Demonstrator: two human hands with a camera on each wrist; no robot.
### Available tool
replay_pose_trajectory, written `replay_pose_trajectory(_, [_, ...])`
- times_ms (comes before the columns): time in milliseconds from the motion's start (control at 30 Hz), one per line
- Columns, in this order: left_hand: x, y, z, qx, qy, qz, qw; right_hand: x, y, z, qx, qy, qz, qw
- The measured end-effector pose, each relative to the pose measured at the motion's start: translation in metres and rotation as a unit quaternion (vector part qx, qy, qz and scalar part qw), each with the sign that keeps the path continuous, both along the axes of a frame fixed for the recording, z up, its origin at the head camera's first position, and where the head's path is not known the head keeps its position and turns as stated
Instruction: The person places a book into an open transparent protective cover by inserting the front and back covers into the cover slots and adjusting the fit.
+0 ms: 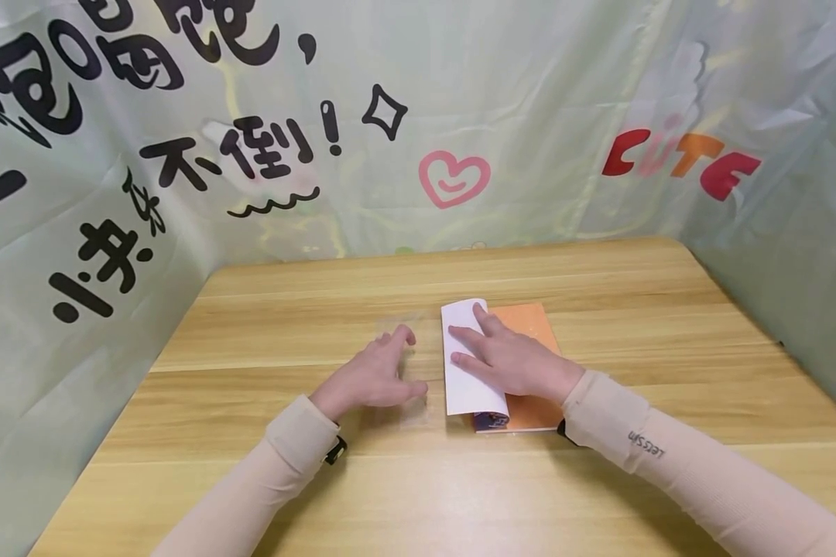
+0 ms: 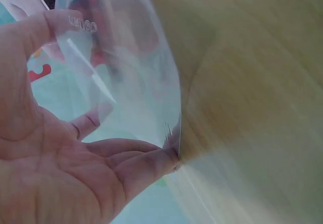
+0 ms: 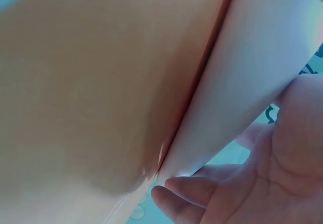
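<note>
An orange-faced booklet [image 1: 529, 414] lies on the table, with a white sheet or cover [image 1: 463, 398] curled over its left part. A dark patterned edge [image 1: 491, 420] shows beneath the curl. My right hand [image 1: 519, 362] rests on the white part, its fingers spread; in the right wrist view the palm [image 3: 247, 188] is beside the curled white sheet [image 3: 227, 82]. Left of the booklet, my left hand [image 1: 376, 375] has thumb and fingers far apart. Clear plastic film [image 2: 126, 47] bows across that gap, touching the fingertips [image 2: 169, 158], its far parts hard to see.
The wood-grain table [image 1: 286, 309] extends around both hands. Behind it hangs a pale green cloth [image 1: 529, 100] with printed lettering and a pink heart [image 1: 454, 203]; cloth also rises along the left and right sides.
</note>
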State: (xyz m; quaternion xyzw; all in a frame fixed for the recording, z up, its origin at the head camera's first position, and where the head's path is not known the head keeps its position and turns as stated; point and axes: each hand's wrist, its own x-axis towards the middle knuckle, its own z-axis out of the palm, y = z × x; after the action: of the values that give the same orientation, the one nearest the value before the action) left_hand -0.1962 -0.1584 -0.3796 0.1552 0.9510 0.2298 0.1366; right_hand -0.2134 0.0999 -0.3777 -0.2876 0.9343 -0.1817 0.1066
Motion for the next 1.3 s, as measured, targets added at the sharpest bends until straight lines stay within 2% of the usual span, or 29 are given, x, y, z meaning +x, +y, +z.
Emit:
replay_pose_trajectory(267, [0.0,-0.004,0.001,0.004,-0.014,-0.015,0.9998,0.002,-0.011,-0.006,0.04,0.059,0.004,0.9974])
replay_pose_trajectory(467, [0.001,-0.007,0.0,0.015,-0.02,-0.023,0.9994,0.005,-0.023,-0.01,0.075,0.08,-0.002,0.994])
replay_pose_trajectory(700, [0.003,-0.008,0.003,0.011,-0.026,-0.019,0.9994,0.006,-0.033,-0.012,0.083,0.08,-0.006,0.9933])
replay_pose_trajectory(1033, [0.002,-0.007,0.001,0.001,-0.02,-0.009,0.9997,0.008,-0.042,-0.009,0.091,0.095,0.003,0.9913])
replay_pose_trajectory(1300, [0.002,-0.007,0.0,-0.005,-0.013,-0.01,0.9998,0.009,-0.049,-0.006,0.102,0.08,-0.017,0.9914])
